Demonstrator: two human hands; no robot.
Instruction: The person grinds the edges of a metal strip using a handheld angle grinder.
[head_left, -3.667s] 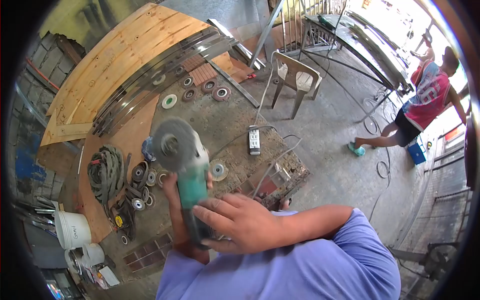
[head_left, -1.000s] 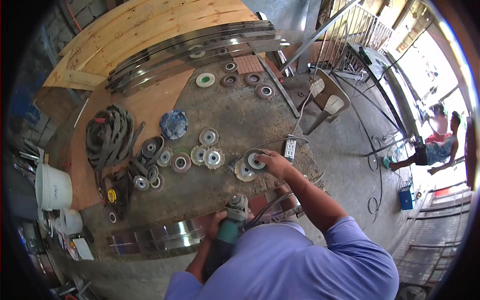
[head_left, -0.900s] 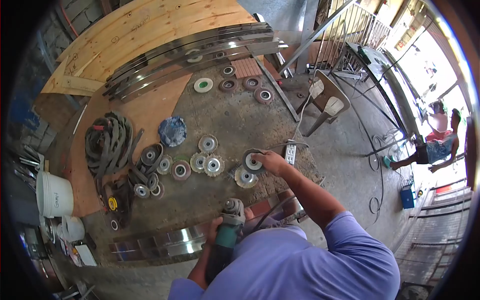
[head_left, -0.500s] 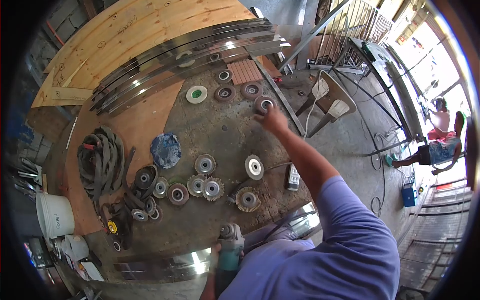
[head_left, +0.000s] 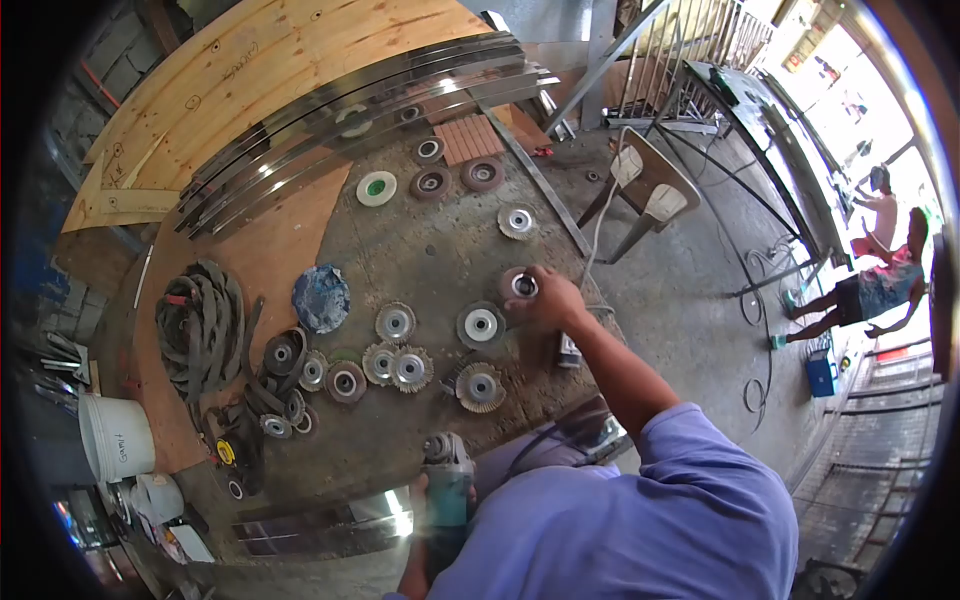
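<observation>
My right hand point(head_left: 556, 300) has its fingers closed on the edge of a brownish grinding disc point(head_left: 519, 285) with a pale ring round its centre. A dark disc with a white hub point(head_left: 481, 323) lies just left of it, and a silver-centred disc point(head_left: 517, 221) lies beyond. My left hand point(head_left: 419, 494), partly hidden, is wrapped round the teal body of an angle grinder point(head_left: 447, 497), whose grey head points away from me. Several wire wheels point(head_left: 411, 369) lie on the floor ahead, one of them a frayed wheel point(head_left: 481, 387) close to the grinder.
Metal bars point(head_left: 370, 125) lie across the back left. Coiled grey hose point(head_left: 200, 325) and a white bucket point(head_left: 117, 437) stand at left. A chair point(head_left: 655, 190) is at right, with loose cables beyond. Two people point(head_left: 880, 285) are at far right near a long table point(head_left: 760, 130).
My right hand has drawn the brownish disc back toward me, uncovering the silver-centred disc. The white-hubbed disc looked tilted before and now looks flatter. The grinder stays in my left hand.
</observation>
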